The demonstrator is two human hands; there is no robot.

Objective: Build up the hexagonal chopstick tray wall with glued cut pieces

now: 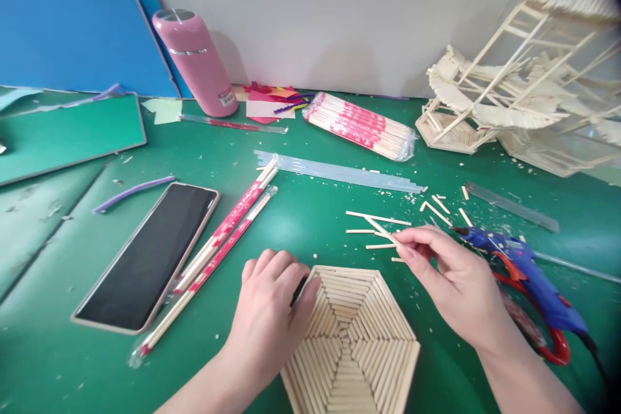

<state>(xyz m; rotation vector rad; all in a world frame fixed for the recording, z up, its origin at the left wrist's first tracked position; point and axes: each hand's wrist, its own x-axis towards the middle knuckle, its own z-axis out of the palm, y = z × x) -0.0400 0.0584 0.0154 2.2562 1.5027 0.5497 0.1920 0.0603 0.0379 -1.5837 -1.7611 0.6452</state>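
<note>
Hexagonal stick panel [356, 343]: we list it first, flat on the green table [310, 226] at the near edge, built of short pale sticks laid in rings toward its centre.

Head view, hands:
- Our left hand [272, 310] rests on the panel's upper left corner, fingers curled over the edge; something small and dark shows under the fingertips, and we cannot tell what it is or whether it is gripped.
- Our right hand [449, 278] hovers just beyond the panel's upper right side, thumb and forefinger pinched closed on one thin wooden stick [385, 231], which slants up and to the left.

Head view, near the right hand:
- Loose cut sticks [378, 218] scattered on the table, with small offcuts beyond.
- Blue glue gun [524, 275], lying to the right, nozzle toward the hand, close to its knuckles.
- Red-handled tool [553, 343], partly under the glue gun; its kind we cannot tell.
- Clear glue sticks [339, 173] in a row, further back.
- Ruler [512, 206], clear, at the right.

Head view, elsewhere:
- Wrapped chopsticks [226, 239], red and white sleeves, left of the panel.
- Phone [148, 255], screen dark, beside them.
- Purple strip [133, 192], above the phone.
- Bundle of chopsticks [361, 125] in plastic, at the back.
- Pink flask [196, 61], leaning against the wall.
- Coloured paper scraps [272, 103], beside the flask.
- Blue boards [72, 32], back left.
- Stick model [528, 84], tall and open-framed, back right.
</note>
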